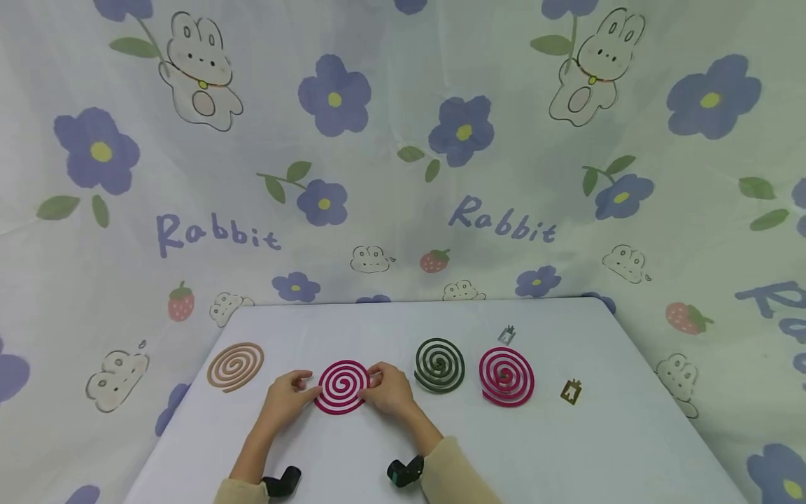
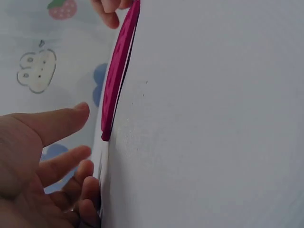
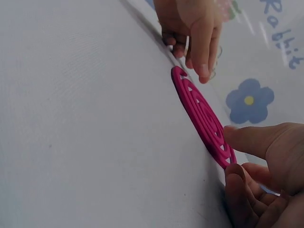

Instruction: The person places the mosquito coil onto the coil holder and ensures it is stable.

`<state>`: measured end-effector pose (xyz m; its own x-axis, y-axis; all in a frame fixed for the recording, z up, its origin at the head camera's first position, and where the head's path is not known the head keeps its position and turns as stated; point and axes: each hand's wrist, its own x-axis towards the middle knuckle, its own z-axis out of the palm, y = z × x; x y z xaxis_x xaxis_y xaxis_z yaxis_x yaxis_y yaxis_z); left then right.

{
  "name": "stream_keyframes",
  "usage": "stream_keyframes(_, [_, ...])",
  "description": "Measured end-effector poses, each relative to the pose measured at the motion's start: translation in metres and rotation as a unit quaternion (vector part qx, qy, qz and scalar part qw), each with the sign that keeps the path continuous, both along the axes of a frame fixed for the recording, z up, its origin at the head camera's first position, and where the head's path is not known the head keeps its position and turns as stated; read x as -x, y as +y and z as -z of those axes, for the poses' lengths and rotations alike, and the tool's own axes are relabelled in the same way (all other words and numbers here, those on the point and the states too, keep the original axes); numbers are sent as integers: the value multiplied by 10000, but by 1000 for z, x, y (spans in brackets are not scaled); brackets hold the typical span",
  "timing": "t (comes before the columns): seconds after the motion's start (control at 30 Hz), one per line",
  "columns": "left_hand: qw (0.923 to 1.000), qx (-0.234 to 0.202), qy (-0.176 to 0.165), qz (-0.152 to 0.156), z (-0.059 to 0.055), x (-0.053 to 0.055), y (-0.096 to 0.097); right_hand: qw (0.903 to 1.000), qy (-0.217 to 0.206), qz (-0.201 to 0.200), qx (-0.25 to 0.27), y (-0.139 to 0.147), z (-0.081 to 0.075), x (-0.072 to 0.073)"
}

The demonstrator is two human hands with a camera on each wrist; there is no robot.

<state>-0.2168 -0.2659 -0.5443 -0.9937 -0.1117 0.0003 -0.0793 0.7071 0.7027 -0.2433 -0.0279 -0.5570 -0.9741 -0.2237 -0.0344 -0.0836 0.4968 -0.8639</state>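
A pink mosquito coil lies low over the white table, between my two hands. My right hand pinches its right edge; in the right wrist view the thumb lies on top and the fingers curl at the rim. My left hand is at the coil's left side with thumb and fingers spread. The left wrist view shows a gap between the left thumb and the coil.
On the white table, a tan coil lies at left. A dark green coil and another pink coil lie at right. Close by are a silver metal stand and a brass-coloured one. A printed curtain surrounds the table.
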Motion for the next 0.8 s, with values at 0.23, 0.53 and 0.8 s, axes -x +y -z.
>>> stream_keyframes(0.23, [9998,161,-92,27,1,-1,0,9985,213,63,-495,-4,-1,-4])
stream_keyframes(0.53, [9995,220,-175,155,0,-3,4,9935,539,165,-989,-7,1,-6])
stream_keyframes(0.8, [9998,14,-73,190,-4,-3,7,9942,565,257,-878,-6,-2,-8])
